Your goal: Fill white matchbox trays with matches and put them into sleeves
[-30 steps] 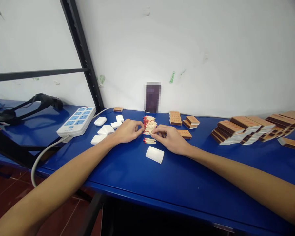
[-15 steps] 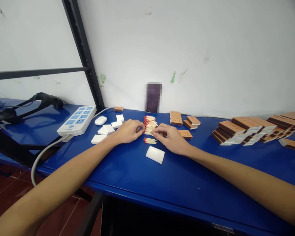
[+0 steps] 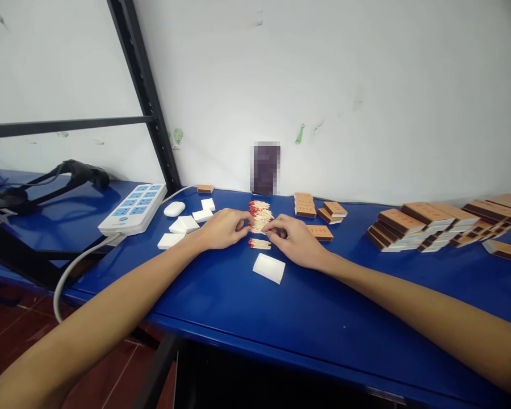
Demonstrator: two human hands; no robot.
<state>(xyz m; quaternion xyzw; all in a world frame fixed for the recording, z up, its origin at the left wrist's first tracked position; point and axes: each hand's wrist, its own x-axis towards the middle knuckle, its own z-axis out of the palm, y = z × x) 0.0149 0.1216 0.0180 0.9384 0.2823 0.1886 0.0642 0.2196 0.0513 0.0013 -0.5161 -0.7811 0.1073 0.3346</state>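
A pile of red-headed matches lies on the blue tabletop between my hands. My left hand is closed at the red-headed side, thumb and fingers drawn together on the matches. From the opposite side my right hand pinches at the bare stick ends near the pile's front edge. How many sticks each hand grips is too small to tell. A smaller row of matches lies just in front, apart from the pile. Nearest the table edge is a white matchbox tray, slightly turned.
Several white trays and a white rounded case lie left, beside a power strip. Matchboxes sit behind my right hand, with stacked matchboxes farther right. A pixelated dark object stands against the wall.
Both hands stay at the match pile. My left fingers have edged slightly right, toward the matches, and my right fingertips have shifted a little; the other things keep their places.
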